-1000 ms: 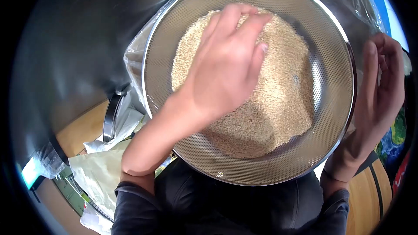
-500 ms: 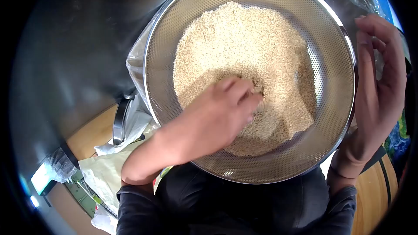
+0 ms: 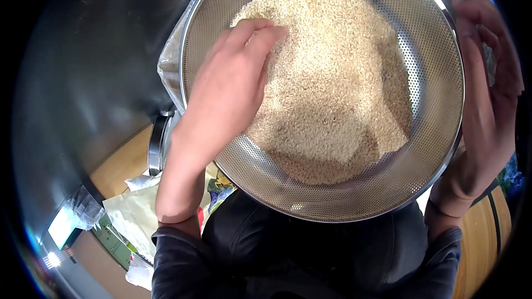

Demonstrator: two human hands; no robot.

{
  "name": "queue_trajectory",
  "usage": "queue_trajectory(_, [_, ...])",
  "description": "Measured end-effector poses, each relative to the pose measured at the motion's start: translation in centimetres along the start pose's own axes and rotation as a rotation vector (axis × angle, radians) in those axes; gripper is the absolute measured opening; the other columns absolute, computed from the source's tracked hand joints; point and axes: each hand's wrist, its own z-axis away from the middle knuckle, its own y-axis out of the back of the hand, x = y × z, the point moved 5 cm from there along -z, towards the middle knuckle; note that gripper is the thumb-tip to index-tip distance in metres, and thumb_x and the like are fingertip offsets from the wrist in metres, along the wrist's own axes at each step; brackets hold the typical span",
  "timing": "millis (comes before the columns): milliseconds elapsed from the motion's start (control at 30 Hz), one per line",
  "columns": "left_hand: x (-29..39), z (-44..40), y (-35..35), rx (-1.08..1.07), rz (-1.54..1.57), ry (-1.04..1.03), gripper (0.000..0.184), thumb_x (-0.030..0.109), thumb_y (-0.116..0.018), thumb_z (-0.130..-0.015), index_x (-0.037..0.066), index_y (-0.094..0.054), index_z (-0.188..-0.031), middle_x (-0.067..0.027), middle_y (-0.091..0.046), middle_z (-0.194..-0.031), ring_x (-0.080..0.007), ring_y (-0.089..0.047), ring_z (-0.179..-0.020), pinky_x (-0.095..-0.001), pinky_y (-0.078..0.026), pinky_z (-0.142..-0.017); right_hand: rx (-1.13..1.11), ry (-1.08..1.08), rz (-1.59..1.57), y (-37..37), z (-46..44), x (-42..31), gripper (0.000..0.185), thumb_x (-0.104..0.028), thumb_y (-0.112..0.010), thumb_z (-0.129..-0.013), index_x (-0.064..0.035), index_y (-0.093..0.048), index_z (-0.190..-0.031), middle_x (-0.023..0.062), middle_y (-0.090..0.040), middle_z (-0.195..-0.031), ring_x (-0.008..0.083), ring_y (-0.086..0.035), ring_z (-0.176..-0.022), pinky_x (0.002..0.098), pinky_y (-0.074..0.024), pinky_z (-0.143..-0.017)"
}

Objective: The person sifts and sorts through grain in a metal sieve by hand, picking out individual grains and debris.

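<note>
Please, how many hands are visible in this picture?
2: the left hand over the grain inside the sieve, the right hand at the sieve's right side.

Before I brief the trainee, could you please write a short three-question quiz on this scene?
1. True or false: the grain fills the sieve right up to its rim.
2. Which hand is at the grain: A) right, B) left, C) both?
3. Fill in: the sieve's wall is dotted with small ____.

Key:
1. False; bare wall shows around it.
2. B, the left hand; the right hand is outside the sieve.
3. Holes.
</note>
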Motion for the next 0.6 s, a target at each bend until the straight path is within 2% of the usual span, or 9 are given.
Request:
queue_trajectory(67, [-0.1, 0.1, -1.2, 0.05, 0.05, -0.039, 0.04, -0.005, -0.055, -0.094, 0.008, -0.062, -0.131, -0.0145, -0.06, -0.131, -0.0375, -0.06, -0.119, -0.0424, -0.05, -0.098, -0.004, 0.018, -0.012, -0.3, -0.1, -0.6, 0.029, -0.005, -0.06, -0.099, -0.0042, -0.066, -0.128, 0.0126, -0.069, -0.123, 0.0244, -0.067, -0.114, 0.0359, -0.0529, -0.098])
queue_trajectory(200, [2.5, 0.0, -1.9, 0.026, 0.198, -0.07, 0.036, -0.001, -0.066, -0.09, 0.009, -0.067, -0.125, -0.0125, -0.061, -0.122, -0.0297, -0.063, -0.108, -0.0394, -0.053, -0.088, -0.016, 0.046, -0.021, -0.7, -0.2, -1.5, 0.028, -0.005, -0.061, -0.097, -0.0041, -0.066, -0.125, 0.0122, -0.068, -0.121, 0.0242, -0.067, -0.112, 0.0357, -0.0529, -0.096])
queue_trajectory(233, [3.0, -0.2, -2.2, 0.07, 0.225, -0.118, 0.032, 0.002, -0.073, -0.086, 0.008, -0.071, -0.117, -0.0111, -0.062, -0.112, -0.027, -0.064, -0.097, -0.036, -0.054, -0.08, -0.016, 0.049, -0.021, -0.7, -0.2, -1.7, 0.028, -0.005, -0.061, -0.097, -0.004, -0.066, -0.125, 0.0122, -0.068, -0.12, 0.0242, -0.067, -0.111, 0.0356, -0.0528, -0.096])
queue_trajectory(267, [3.5, -0.2, -2.3, 0.064, 0.234, -0.125, 0.032, 0.002, -0.073, -0.086, 0.008, -0.071, -0.117, -0.0111, -0.062, -0.112, -0.027, -0.064, -0.097, -0.036, -0.054, -0.08, -0.019, 0.053, -0.021, -0.8, -0.2, -1.8, 0.028, -0.005, -0.061, -0.097, -0.004, -0.066, -0.124, 0.0121, -0.068, -0.12, 0.0241, -0.067, -0.11, 0.0356, -0.0528, -0.095])
queue_trajectory(333, [4.9, -0.2, -2.9, -0.056, 0.392, -0.149, 0.026, 0.004, -0.076, -0.084, 0.007, -0.073, -0.11, -0.0096, -0.063, -0.101, -0.0259, -0.066, -0.088, -0.0347, -0.054, -0.074, -0.021, 0.064, -0.019, -0.9, -0.3, -2.1, 0.028, -0.004, -0.062, -0.096, -0.0039, -0.066, -0.123, 0.0119, -0.068, -0.119, 0.024, -0.066, -0.109, 0.0355, -0.0528, -0.095])
queue_trajectory(367, [5.3, -0.3, -3.4, -0.017, 0.397, -0.195, 0.02, 0.005, -0.078, -0.082, 0.006, -0.073, -0.102, -0.0081, -0.064, -0.091, -0.0255, -0.065, -0.081, -0.0359, -0.053, -0.071, -0.02, 0.067, -0.022, -0.8, -0.2, -2.2, 0.027, -0.004, -0.062, -0.096, -0.0039, -0.067, -0.123, 0.0118, -0.068, -0.118, 0.024, -0.066, -0.109, 0.0354, -0.0528, -0.094])
queue_trajectory(600, [7.6, -1.1, -4.0, 0.039, 0.32, -0.297, 0.017, 0.007, -0.08, -0.078, 0.007, -0.071, -0.092, -0.0064, -0.062, -0.083, -0.0255, -0.062, -0.075, -0.0376, -0.051, -0.069, -0.017, 0.072, -0.025, -0.5, -0.1, -2.7, 0.026, -0.003, -0.063, -0.093, -0.0036, -0.067, -0.119, 0.0112, -0.067, -0.114, 0.0237, -0.066, -0.105, 0.0351, -0.0526, -0.091])
